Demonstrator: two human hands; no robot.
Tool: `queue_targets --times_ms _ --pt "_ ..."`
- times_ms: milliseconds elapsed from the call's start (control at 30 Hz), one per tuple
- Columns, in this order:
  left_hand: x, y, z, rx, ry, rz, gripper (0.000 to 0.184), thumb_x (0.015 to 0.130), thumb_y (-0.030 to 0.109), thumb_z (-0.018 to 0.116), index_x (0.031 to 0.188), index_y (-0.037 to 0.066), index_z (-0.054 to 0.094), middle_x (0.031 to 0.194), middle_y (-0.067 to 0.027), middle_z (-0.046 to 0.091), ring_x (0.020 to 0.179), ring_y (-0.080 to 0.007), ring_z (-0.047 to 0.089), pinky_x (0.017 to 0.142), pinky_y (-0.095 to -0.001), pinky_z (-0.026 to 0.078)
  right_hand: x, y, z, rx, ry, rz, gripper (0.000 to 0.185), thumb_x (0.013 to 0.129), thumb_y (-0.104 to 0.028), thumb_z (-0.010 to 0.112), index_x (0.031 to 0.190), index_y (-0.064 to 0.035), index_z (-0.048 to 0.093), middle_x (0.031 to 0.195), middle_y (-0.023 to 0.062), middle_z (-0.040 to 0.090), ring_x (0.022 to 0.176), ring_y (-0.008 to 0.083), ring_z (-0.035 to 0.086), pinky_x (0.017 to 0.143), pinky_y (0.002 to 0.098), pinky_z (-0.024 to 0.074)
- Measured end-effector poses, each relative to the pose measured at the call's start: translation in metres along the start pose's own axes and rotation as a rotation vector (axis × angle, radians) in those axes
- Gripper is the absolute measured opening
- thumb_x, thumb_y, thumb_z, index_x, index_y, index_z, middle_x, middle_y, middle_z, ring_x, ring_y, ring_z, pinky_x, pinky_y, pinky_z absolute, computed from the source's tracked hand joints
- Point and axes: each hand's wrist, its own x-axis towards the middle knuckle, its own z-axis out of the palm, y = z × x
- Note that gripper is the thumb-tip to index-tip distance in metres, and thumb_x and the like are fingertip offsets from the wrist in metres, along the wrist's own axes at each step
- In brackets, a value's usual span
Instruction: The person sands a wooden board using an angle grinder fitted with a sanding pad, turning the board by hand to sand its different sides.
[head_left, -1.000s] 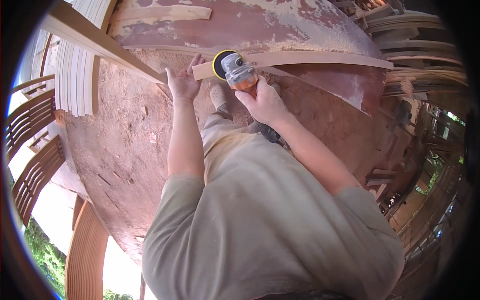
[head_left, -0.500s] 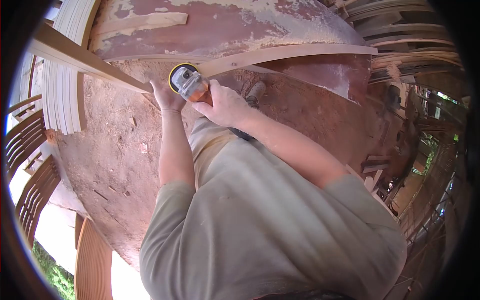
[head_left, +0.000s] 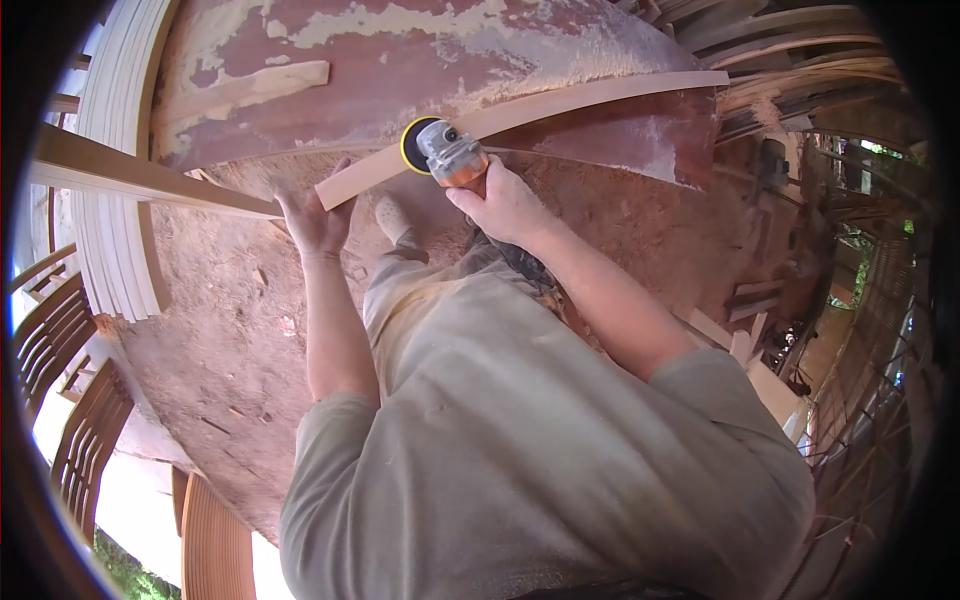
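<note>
In the head view my right hand point(head_left: 515, 208) is wrapped round the orange body of an angle grinder point(head_left: 460, 165). Its round disc, black with a yellow rim, faces left and overlaps a pale curved wooden strip point(head_left: 590, 95). The near end of that strip lies in my left hand point(head_left: 318, 225), the thumb on one side and fingers partly hidden behind the wood. Close to my left thumb is the end of a long wooden board point(head_left: 160, 185) that comes in from the left; I cannot tell whether they touch.
A large reddish, dust-covered panel point(head_left: 400, 60) lies ahead, with a short wood piece point(head_left: 270, 82) on it. Stacked pale strips point(head_left: 115, 230) stand left, slatted curved pieces point(head_left: 88, 430) lower left. More timber point(head_left: 800, 60) is piled upper right. Debris dots the dusty floor point(head_left: 230, 330).
The grinder and my right hand have moved right along the strip. My left hand has shifted slightly left and down, and the strip's near end now shows at it. The camera view has shifted.
</note>
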Motion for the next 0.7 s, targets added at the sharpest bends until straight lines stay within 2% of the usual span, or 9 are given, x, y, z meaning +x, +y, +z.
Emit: queue_targets --times_ms 100,200,267,333,433,533,633,700 --pt "0.003 0.000 0.002 -0.059 0.014 0.037 0.115 0.087 0.080 0.023 0.140 -0.022 0.021 0.148 -0.0336 0.030 0.139 -0.0422 0.031 0.118 -0.0466 0.025 0.000 0.002 -0.013 0.012 0.020 0.024 0.064 0.084 -0.040 0.069 0.118 0.0107 0.049 0.106 0.0308 0.063 0.103 0.0445 0.062 0.089 0.0474 0.0495" --pt "0.012 0.006 0.008 -0.007 -0.021 0.046 0.113 0.089 0.079 0.021 0.139 -0.022 0.022 0.147 -0.0338 0.032 0.139 -0.0421 0.031 0.118 -0.0474 0.025 -0.002 0.000 -0.023 0.002 0.046 0.094 0.064 0.084 -0.041 0.068 0.118 0.0100 0.049 0.107 0.0300 0.064 0.104 0.0437 0.062 0.089 0.0470 0.0495" --pt "0.017 0.007 0.012 0.133 -0.017 0.077 0.111 0.090 0.077 0.020 0.139 -0.023 0.022 0.146 -0.0337 0.033 0.139 -0.0420 0.031 0.117 -0.0480 0.026 -0.013 -0.006 -0.016 -0.052 -0.042 0.074 0.064 0.084 -0.040 0.068 0.119 0.0101 0.049 0.108 0.0303 0.063 0.104 0.0437 0.062 0.089 0.0470 0.0496" --pt "0.016 0.008 0.017 0.133 0.027 0.060 0.111 0.090 0.077 0.020 0.139 -0.023 0.023 0.146 -0.0335 0.034 0.138 -0.0421 0.033 0.117 -0.0482 0.028 -0.017 -0.025 0.001 -0.062 -0.083 0.023 0.061 0.083 -0.040 0.068 0.111 0.0106 0.050 0.098 0.0328 0.064 0.094 0.0463 0.064 0.084 0.0495 0.0509" --pt "0.007 0.006 0.028 0.130 0.109 0.051 0.110 0.090 0.077 0.020 0.137 -0.023 0.026 0.145 -0.0332 0.036 0.136 -0.0424 0.036 0.115 -0.0483 0.032 -0.012 -0.041 0.013 -0.001 -0.055 0.029 0.060 0.082 -0.041 0.068 0.107 0.0106 0.051 0.094 0.0333 0.064 0.090 0.0478 0.064 0.083 0.0503 0.0512" --pt "0.000 0.002 0.028 0.133 0.176 0.062 0.109 0.091 0.076 0.023 0.135 -0.023 0.029 0.142 -0.0331 0.040 0.132 -0.0423 0.042 0.112 -0.0480 0.036 -0.001 -0.028 0.014 -0.027 -0.003 -0.008 0.061 0.083 -0.042 0.067 0.108 0.0110 0.052 0.096 0.0336 0.064 0.093 0.0476 0.064 0.084 0.0500 0.0510" --pt "-0.002 0.001 0.021 0.183 0.223 0.076 0.107 0.091 0.076 0.024 0.132 -0.022 0.036 0.141 -0.0316 0.043 0.131 -0.0409 0.044 0.111 -0.0464 0.038 -0.002 -0.003 -0.006 -0.039 0.021 0.085 0.063 0.083 -0.044 0.067 0.111 0.0110 0.052 0.104 0.0330 0.063 0.101 0.0449 0.063 0.087 0.0483 0.0502" --pt "-0.002 -0.001 0.003 0.153 0.111 0.039 0.092 0.093 0.065 0.043 0.130 -0.019 0.043 0.139 -0.0283 0.046 0.128 -0.0374 0.047 0.109 -0.0433 0.041 -0.006 0.000 -0.020 -0.010 0.029 0.101 0.064 0.083 -0.043 0.067 0.112 0.0114 0.052 0.105 0.0320 0.063 0.102 0.0441 0.063 0.088 0.0477 0.0499"
